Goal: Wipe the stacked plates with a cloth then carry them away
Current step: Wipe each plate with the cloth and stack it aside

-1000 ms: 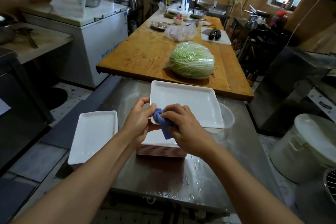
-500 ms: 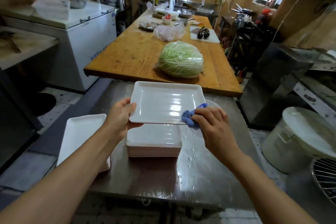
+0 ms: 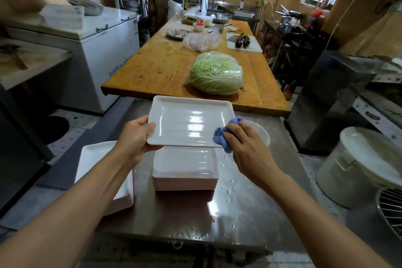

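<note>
Wiping a plate [image 3: 187,124] above the stack [image 3: 185,172]
Our left hand [image 3: 136,137] grips its edge, right hand [image 3: 243,141] clamps the blue cloth [image 3: 220,135] against it.

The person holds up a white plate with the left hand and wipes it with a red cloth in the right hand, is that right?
Not quite: the cloth is blue, not red, as the head view shows. The rest holds: the left hand holds up the white plate, and the right hand wipes its right edge with the cloth.
</note>
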A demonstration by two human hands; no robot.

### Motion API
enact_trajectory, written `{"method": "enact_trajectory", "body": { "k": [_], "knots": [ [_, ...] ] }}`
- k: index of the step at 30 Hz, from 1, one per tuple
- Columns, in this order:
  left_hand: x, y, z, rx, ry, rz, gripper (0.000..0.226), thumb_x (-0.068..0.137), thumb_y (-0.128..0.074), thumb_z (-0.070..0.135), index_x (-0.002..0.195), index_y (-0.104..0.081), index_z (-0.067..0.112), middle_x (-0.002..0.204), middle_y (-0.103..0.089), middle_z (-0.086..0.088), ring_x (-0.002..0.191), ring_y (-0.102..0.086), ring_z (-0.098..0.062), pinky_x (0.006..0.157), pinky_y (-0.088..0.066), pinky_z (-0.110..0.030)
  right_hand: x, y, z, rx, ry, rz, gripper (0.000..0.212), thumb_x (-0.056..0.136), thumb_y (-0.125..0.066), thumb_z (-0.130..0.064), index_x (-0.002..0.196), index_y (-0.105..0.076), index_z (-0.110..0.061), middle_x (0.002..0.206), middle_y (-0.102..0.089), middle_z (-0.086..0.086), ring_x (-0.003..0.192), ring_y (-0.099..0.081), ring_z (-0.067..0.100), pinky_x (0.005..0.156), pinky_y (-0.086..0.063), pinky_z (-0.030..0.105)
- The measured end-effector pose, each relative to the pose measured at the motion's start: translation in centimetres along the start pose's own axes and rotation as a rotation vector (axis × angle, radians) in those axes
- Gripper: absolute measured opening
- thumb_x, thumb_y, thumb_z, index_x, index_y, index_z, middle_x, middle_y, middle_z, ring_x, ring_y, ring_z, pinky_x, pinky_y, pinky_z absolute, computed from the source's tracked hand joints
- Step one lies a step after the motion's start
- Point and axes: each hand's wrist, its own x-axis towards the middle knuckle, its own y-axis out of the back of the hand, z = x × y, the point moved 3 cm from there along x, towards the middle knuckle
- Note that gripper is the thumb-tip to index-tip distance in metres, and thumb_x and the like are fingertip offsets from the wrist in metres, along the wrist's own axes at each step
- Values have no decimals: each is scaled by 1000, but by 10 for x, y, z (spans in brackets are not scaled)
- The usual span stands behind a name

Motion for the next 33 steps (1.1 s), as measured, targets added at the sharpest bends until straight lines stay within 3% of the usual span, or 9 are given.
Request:
{"method": "enact_trajectory", "body": {
  "k": [6,9,13,16,19,22,27,30,33],
  "knots": [
    [1,-3,-15,-32,152,-4,21,101,-38,13,102,-58,6,88,-64,-11,65,-70,-21,54,-50,-24,-4,14,-3,180,-17,113,33,58,-77,15,86,-68,2,93,-67,15,88,-62,35,70,-56,37],
    [0,-10,-20,267,156,-28,32,101,-36,36,117,-54,14,107,-65,-11,87,-69,-22,70,-52,-32,-1,21,0,196,-56,88,30,62,-72,18,88,-67,4,94,-66,17,89,-61,36,62,-56,41],
    [-9,-33,-8,1128,-301,-14,70,85,-50,62,143,-35,26,148,-38,1,136,-33,-21,106,-26,-40,3,22,6,209,-79,-47,28,75,-64,12,101,-64,0,108,-62,14,104,-53,31,72,-54,41],
    [-25,-65,-8,1313,-623,-165,71,72,-66,60,134,-45,31,138,-47,9,132,-35,-13,105,-16,-36,10,24,9,202,-67,-85,31,80,-64,3,109,-60,-6,117,-58,8,109,-46,23,81,-48,33],
    [-32,-78,-7,1419,-745,-57,46,76,-71,45,115,-53,29,108,-64,4,103,-56,-22,87,-33,-33,19,33,9,255,-53,-60,27,81,-65,1,107,-60,-6,113,-58,7,104,-46,20,80,-41,27],
    [-37,-76,5,1296,-868,125,21,76,-73,21,91,-60,18,72,-67,-6,66,-60,-33,52,-29,-26,27,46,11,403,-78,32,18,84,-60,2,101,-62,-5,103,-59,8,96,-50,21,78,-42,28],
    [-30,-61,11,791,-590,26,20,68,-74,21,86,-68,27,73,-69,6,68,-64,-18,60,-46,-28,34,52,23,792,-381,246,25,86,-53,7,103,-62,-9,101,-60,5,89,-54,10,77,-41,12],
    [-26,-49,10,427,-321,-96,29,68,-78,7,81,-67,30,76,-72,6,73,-70,-13,69,-55,-31,32,50,23,894,-469,258,28,86,-50,8,102,-60,-13,106,-57,3,91,-53,5,79,-43,19],
    [-31,-50,7,270,-227,-177,30,70,-76,-2,88,-68,21,73,-73,6,67,-70,-9,58,-53,-21,39,51,2,848,-338,222,41,84,-55,-1,124,-56,-6,128,-49,5,119,-45,13,104,-36,31]
  ]
}}
